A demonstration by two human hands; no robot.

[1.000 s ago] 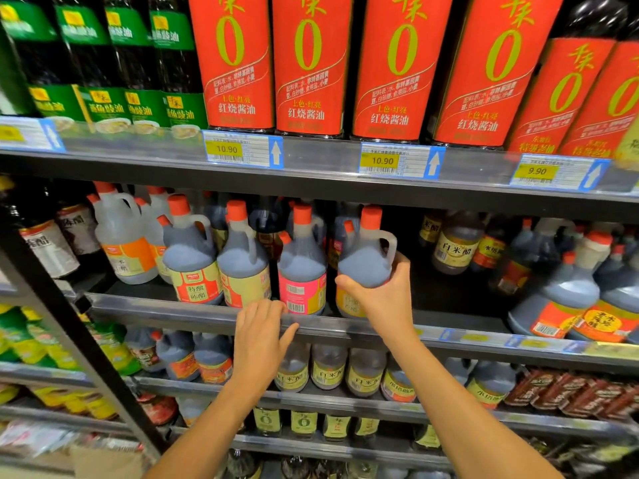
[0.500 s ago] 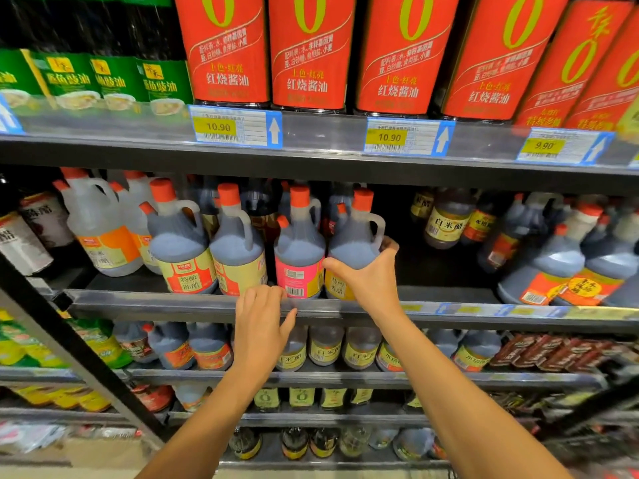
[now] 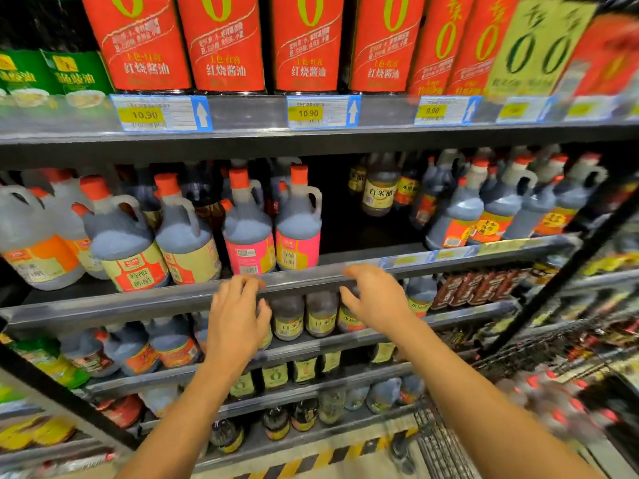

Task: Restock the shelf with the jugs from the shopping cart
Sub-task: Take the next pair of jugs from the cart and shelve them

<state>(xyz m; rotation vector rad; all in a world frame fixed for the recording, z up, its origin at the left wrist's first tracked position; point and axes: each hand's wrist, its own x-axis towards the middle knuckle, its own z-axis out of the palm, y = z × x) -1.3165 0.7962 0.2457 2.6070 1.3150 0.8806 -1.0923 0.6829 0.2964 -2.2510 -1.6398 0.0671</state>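
A dark jug with an orange cap and a pink-yellow label (image 3: 298,229) stands upright at the right end of a row of jugs on the middle shelf (image 3: 155,299). Beside it stands a pink-labelled jug (image 3: 247,233). My right hand (image 3: 375,297) is off the jug, below it at the shelf's front rail, fingers loosely curled and holding nothing. My left hand (image 3: 237,316) hovers at the same rail, fingers relaxed, also without anything in it. The shopping cart (image 3: 539,385) shows at the lower right, blurred, with orange-capped jugs (image 3: 553,402) inside.
A dark gap (image 3: 345,216) lies on the middle shelf right of the placed jug. Further right stand more jugs (image 3: 484,209). Tall red bottles (image 3: 221,43) fill the shelf above. Small bottles (image 3: 304,319) fill the shelves below. A yellow-black floor stripe (image 3: 332,458) runs along the base.
My right hand has let go of the pink-yellow jug and dropped to the shelf rail. The view has swung to the right, bringing the cart into sight.
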